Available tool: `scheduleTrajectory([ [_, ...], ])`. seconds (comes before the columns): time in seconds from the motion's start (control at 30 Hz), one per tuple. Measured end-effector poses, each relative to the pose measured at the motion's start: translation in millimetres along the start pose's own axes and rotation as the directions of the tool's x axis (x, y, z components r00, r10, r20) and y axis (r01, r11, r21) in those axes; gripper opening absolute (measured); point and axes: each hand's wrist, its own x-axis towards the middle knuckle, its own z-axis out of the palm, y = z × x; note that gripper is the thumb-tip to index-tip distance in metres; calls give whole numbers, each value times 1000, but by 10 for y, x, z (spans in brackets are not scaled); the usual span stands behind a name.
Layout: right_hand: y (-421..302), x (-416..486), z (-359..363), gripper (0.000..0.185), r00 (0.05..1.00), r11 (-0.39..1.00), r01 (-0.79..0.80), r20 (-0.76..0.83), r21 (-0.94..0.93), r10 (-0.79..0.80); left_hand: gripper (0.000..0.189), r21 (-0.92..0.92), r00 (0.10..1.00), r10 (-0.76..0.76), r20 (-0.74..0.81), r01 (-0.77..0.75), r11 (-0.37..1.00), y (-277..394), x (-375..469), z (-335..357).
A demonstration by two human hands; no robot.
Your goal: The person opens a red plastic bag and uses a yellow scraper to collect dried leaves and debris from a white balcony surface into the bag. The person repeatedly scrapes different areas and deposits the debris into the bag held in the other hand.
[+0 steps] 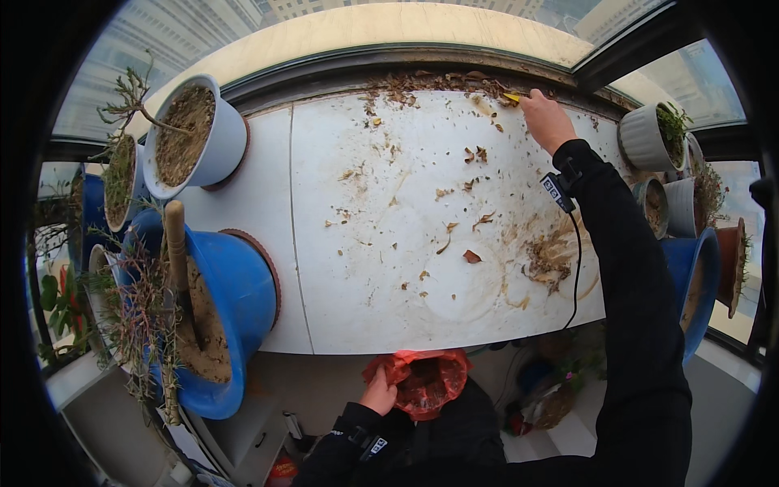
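Observation:
My right hand (544, 117) is closed on a small yellow tool (512, 97), mostly hidden in the fingers, at the back edge of a white windowsill board (365, 201). Its tip touches dry leaf litter (420, 85) heaped along the window frame. My left hand (380, 394) grips the rim of a red plastic bag (435, 383), which hangs with its mouth open below the board's front edge; dark matter shows inside. Dry leaves (471, 257), crumbs and brown dirt stains (551, 262) lie scattered over the board.
At left stand a blue pot (234, 304) of soil with a wooden-handled tool (176, 243) stuck in it, and a white pot (228, 146) with a bare-stemmed plant. White pots (645, 137), a blue pot (675, 262) and a brown pot (728, 262) crowd the right. A black cable (578, 262) hangs from my right wrist.

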Motion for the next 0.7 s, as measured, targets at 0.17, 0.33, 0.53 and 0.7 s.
scheduleTrajectory([
  [0.17,62,-205,-208,12,992,997,68,-107,28,-65,67,-7,999,36,-11,-36,999,-90,31,32],
  [0.33,-84,384,-9,13,987,999,0,-163,35,5,77,-26,999,-5,52,6,1000,-98,18,-16],
  [0.53,-402,-56,59,12,994,996,91,-56,-7,-91,76,-47,999,9,32,-8,999,-69,14,-28],
  [0.7,-322,-378,-218,20,991,992,114,-82,52,-109,70,-68,999,4,38,-2,998,-64,20,-18],
])
